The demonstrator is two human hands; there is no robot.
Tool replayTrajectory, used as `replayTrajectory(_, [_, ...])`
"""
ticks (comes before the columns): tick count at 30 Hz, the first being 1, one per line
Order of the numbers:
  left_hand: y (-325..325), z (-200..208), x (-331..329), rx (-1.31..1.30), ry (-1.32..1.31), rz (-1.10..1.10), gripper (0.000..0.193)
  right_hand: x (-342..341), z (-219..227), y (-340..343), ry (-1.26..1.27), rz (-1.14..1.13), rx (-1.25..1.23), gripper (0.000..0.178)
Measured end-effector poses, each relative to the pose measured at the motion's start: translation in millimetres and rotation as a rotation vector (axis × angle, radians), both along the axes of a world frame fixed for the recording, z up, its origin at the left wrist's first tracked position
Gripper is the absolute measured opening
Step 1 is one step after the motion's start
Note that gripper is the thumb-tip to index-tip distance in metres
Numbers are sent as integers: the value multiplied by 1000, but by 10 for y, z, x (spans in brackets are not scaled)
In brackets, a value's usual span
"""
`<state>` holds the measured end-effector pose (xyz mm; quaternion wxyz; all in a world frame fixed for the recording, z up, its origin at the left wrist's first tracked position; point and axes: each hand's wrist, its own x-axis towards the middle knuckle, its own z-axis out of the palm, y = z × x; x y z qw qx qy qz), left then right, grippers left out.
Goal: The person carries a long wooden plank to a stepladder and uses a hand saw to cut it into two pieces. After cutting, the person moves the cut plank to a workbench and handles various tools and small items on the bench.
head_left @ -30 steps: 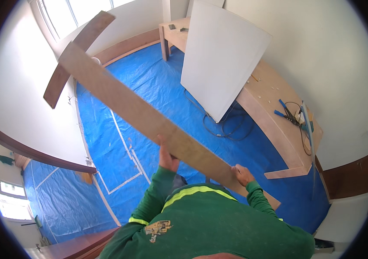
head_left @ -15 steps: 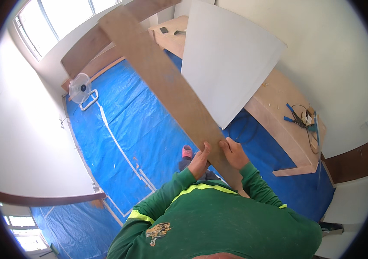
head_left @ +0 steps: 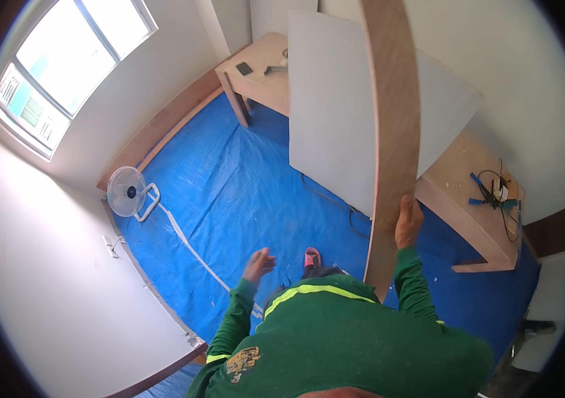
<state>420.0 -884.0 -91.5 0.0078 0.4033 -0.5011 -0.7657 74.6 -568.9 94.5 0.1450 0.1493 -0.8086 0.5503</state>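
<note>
A long, flat brown wooden board point(head_left: 396, 119) rises from close to my body and runs out of the top of the view. My right hand point(head_left: 409, 222) is wrapped round its right edge near the lower end, the thumb lying on the face. Apart from the board, my left hand point(head_left: 258, 265) is held out over the blue floor sheet point(head_left: 229, 192). Nothing shows in it, and its fingers reach to the right, slightly bent. Behind the board, a large white panel point(head_left: 332, 113) leans over a low wooden bench and is partly covered by the board.
The bench point(head_left: 451, 179) carries blue-handled tools point(head_left: 488, 192) with a black cord at the right. Its far end point(head_left: 256, 69) holds a small dark item point(head_left: 244, 68). A white fan point(head_left: 127, 191) stands by the left wall. A window point(head_left: 70, 60) is at far left.
My left hand has let go of the board and moved left. The board has swung to the right, more upright in view, still in my right hand. A brown crosspiece at its far end is out of view.
</note>
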Motion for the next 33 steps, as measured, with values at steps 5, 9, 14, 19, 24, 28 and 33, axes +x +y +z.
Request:
replayTrajectory(5, [-811,-1070,961,142,-288,483,73,-461,-31,42,-180,-155,-69,83])
replayTrajectory(9, [-1176,-1592,1262,300,-430,682,66,-565,202,-222,-170,-312,-184,86])
replayTrajectory(14, [-2088,-1911,909,322,-477,353,66,-534,667,-909,-142,-484,-216,92])
replayTrajectory(19, [-3753,-2025,157,153,-307,245,57,-549,1243,-2069,-61,-555,-291,95])
replayTrajectory(24, [-5426,-1635,-629,-65,-145,125,55,-703,1825,-3168,53,-484,-367,97])
replayTrajectory(28, [-6253,-1105,-1304,-210,-92,134,60,-876,2175,-4019,46,-479,-464,102])
replayTrajectory(33, [-6598,-995,-1939,-161,-25,86,59,-1274,2381,-4843,52,-514,-499,101])
